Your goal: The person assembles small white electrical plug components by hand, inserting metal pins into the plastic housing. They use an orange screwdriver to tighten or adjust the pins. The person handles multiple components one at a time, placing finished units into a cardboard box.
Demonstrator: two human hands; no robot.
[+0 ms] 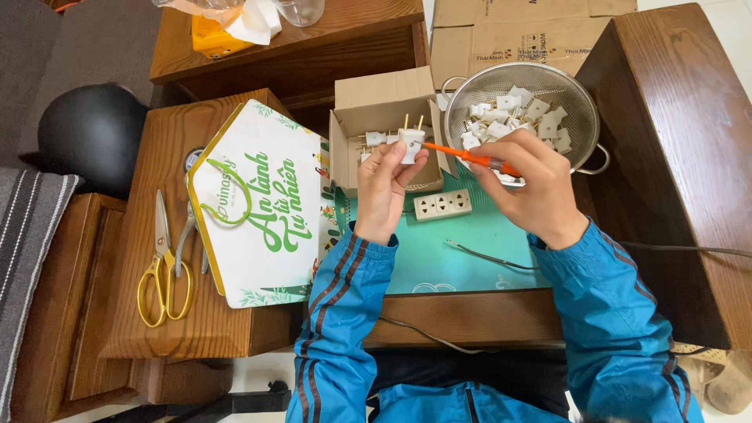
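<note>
While the left hand point(385, 188) pinches a small white two-pin plug point(410, 141) with its prongs pointing up, the right hand point(526, 188) is wrapped around an orange-handled screwdriver point(470, 156) whose tip meets the plug's right side, so both hands are clamped on something and sit close together above the middle of the table point(462, 317). Just behind the plug there's an open cardboard box point(381, 102) with a few more white plugs inside, and to the right of that a metal mesh colander point(523, 86) holding a heap of white plug parts. Right under the hands lies a white three-outlet socket strip point(442, 205) on a teal mat point(439, 258), with a thin grey wire point(486, 256) lying near the right wrist. Further left, a white house-shaped card with green lettering point(258, 204) sits on a wooden block, and yellow-handled scissors point(163, 266) lie beside it with another metal tool I can't quite make out. Way off on the far left is a black helmet point(92, 133). Blue jacket sleeves with striped trim point(345, 313) cover both arms.
</note>
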